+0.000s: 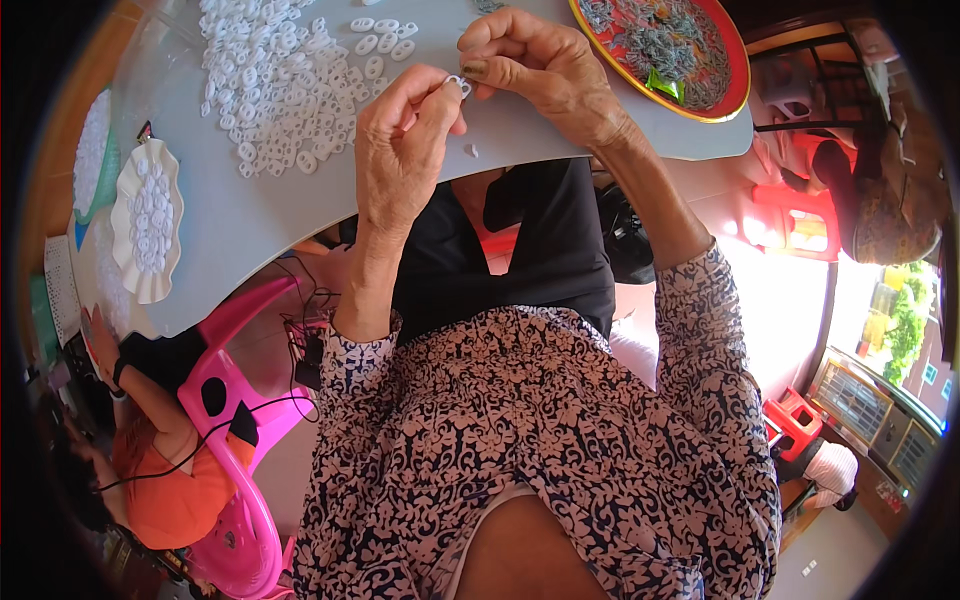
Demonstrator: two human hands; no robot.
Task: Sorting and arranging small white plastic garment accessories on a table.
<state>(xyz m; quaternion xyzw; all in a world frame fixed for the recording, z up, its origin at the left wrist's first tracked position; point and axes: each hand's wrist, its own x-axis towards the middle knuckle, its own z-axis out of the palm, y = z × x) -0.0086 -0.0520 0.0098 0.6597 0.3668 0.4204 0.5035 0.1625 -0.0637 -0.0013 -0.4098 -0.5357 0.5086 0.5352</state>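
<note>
Near the table's front edge, my left hand (400, 150) is closed, with a small white plastic piece (460, 86) pinched between thumb and forefinger. My right hand (560, 85) is close beside it, thumb and fingertips pressed together by the piece; what they hold, if anything, is too small to make out. To the left spreads a heap of white oval plastic pieces (295, 110) with holes in them. A tiny white bit (473, 151) lies just below my hands. Right of my right hand, a red tray with a yellow rim (737, 60) holds many small grey pieces (665, 45).
A scalloped white dish (128, 215) with white pieces stands at the grey table's (235, 235) left end, beside a green basket (104, 180). A person in orange (185, 490) sits left by a pink chair (255, 525). Red stools (795, 425) stand at right.
</note>
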